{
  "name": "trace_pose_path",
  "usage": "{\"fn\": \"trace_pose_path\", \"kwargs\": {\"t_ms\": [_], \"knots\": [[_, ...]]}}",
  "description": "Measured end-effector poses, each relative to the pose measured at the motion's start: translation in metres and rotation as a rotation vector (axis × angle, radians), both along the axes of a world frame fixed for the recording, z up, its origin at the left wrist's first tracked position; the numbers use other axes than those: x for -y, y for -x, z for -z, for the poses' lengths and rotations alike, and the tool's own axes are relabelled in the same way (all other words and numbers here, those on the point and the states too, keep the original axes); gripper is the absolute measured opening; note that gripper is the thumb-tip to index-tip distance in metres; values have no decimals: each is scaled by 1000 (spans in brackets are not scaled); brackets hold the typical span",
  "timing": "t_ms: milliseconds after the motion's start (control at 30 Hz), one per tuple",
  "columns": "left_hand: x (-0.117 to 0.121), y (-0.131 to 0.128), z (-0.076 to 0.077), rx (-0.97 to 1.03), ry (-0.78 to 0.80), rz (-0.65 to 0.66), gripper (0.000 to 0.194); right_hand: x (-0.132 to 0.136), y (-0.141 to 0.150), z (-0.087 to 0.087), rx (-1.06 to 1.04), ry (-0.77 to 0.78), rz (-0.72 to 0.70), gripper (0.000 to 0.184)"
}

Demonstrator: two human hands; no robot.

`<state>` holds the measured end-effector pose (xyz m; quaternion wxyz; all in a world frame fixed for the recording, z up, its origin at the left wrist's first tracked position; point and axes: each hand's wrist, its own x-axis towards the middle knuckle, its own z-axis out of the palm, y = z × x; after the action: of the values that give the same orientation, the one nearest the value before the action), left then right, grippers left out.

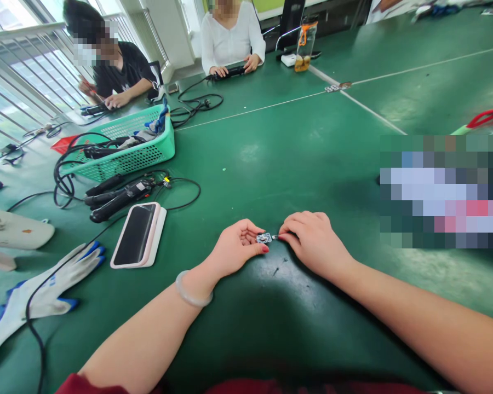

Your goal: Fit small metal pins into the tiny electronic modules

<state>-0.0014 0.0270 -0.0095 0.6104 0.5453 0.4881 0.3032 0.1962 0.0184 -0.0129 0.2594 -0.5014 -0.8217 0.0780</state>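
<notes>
Over the green table, my left hand [234, 249] is closed in a pinch, its thumb and fingers on a small silvery, dark-patterned rectangular piece [264, 238]. The exact kind of this piece is too small to tell. My right hand [312, 241] is closed too, thumb against fingertips, on a tiny light strip [275, 237] at the piece's right end. Whether the strip is joined to the piece cannot be made out. Both hands are close together, low above the tabletop. A pale bangle [194, 290] circles my left wrist.
On the left are a phone [135, 235] on a white box, black corded tools [123, 197], a green basket [119, 161] with tools and gloves, and a white-blue glove [45, 295] under a cable. Two people sit across the table [246, 153]. A bottle [305, 46] stands far back.
</notes>
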Motion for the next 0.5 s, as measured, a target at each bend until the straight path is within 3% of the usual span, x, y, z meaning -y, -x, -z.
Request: {"fn": "trace_pose_path", "kwargs": {"t_ms": [167,500], "knots": [[1,-1,0,-56,-35,29,35,7,6,-8,-134,-103,-3,14],[2,-2,-5,-58,-50,67,32,10,13,-6,-103,-129,-69,15]]}}
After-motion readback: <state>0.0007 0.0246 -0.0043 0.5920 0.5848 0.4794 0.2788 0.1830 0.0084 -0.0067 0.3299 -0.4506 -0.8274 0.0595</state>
